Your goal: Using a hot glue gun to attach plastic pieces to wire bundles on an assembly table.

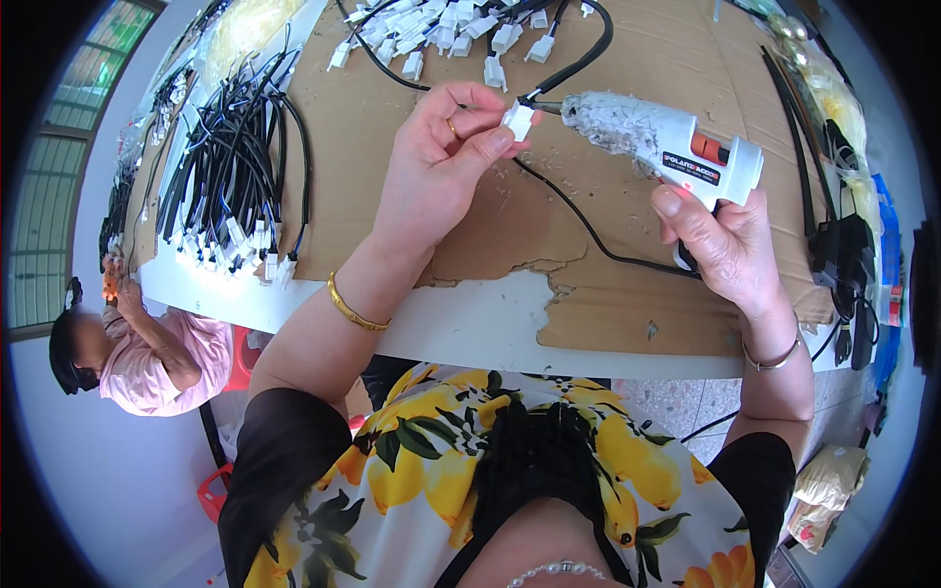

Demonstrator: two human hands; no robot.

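Observation:
Between the thumb and fingers of my left hand [446,162] is a white plastic connector [518,120] on the end of a black cable [578,67]. My right hand [720,235] is wrapped round the handle of a white glue gun [637,137], whose front is crusted with glue strings. The nozzle points left and comes right up to the cable end of the connector; whether it touches, I cannot tell. A small red light glows near the grip. From the gun's handle a thin black cord [598,240] runs left over the cardboard.
Torn brown cardboard [637,314] covers the white table [461,323]. White connectors on cables [456,34] are piled at the far side, and a black cable bundle [230,147] lies left. Black power adapters [843,260] sit right. A co-worker in pink [162,358] sits at left.

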